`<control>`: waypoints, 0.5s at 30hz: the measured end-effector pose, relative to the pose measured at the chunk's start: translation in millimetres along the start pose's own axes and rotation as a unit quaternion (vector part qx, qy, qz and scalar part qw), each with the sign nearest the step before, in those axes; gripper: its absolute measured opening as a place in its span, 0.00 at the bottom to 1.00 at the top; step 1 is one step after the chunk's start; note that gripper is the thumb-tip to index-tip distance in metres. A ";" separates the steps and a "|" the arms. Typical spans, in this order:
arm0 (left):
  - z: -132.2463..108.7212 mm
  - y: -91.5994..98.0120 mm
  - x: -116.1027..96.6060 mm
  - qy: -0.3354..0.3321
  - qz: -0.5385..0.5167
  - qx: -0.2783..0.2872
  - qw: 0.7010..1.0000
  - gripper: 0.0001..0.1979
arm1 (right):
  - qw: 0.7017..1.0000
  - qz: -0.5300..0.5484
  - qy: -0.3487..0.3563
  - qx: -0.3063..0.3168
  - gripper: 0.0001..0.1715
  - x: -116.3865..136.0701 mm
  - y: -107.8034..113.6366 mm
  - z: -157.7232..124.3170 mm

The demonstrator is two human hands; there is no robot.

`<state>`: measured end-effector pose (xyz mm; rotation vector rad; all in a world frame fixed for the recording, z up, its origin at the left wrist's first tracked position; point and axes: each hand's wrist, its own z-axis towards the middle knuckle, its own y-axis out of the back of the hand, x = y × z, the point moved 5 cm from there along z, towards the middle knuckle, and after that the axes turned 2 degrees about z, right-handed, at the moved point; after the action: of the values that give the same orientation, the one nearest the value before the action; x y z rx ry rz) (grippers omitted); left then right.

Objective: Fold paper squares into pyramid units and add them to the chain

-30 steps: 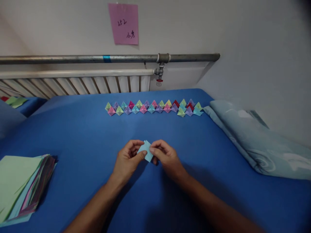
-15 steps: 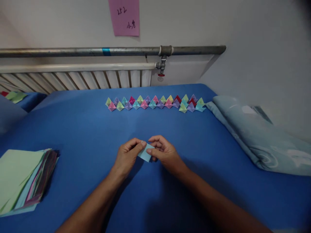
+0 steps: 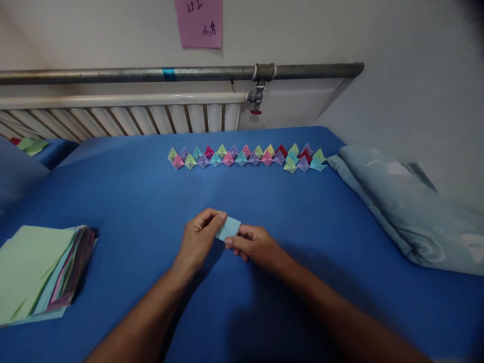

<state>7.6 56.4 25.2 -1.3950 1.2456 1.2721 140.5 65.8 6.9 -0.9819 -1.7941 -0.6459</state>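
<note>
Between my two hands, above the blue surface, is a small light-blue folded paper (image 3: 230, 227). My left hand (image 3: 202, 234) pinches its left edge with the thumb on top. Thumb and fingers of my right hand (image 3: 255, 244) close on its lower right edge. Farther back, two staggered rows of small folded paper boats (image 3: 241, 158) stand side by side in pink, green, purple, blue, yellow and red.
At the left lies a stack of coloured paper sheets (image 3: 38, 267), pale green on top. A folded grey-blue blanket (image 3: 401, 206) lies at the right by the wall. Behind the blue surface (image 3: 143, 196) are a radiator (image 3: 159, 118) and a metal pipe (image 3: 212, 73).
The paper has turned between my hands and now sits more level. My right hand has moved from its upper right side to its lower edge. The view has shifted slightly.
</note>
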 end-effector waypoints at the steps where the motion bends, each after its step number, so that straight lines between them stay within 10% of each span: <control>1: 0.0 0.8 -0.2 -0.003 0.009 -0.003 1.000 0.13 | 1.000 0.001 -0.001 0.006 0.08 0.3 -0.6 -0.1; 15: 0.9 6.4 -5.9 -0.041 0.069 -0.038 0.996 0.14 | 0.998 0.054 -0.008 0.016 0.09 -0.4 -4.3 -0.3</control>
<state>1.2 57.1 31.2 -1.3144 1.2670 1.4697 137.1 63.1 6.6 -1.0586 -1.7466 -0.5418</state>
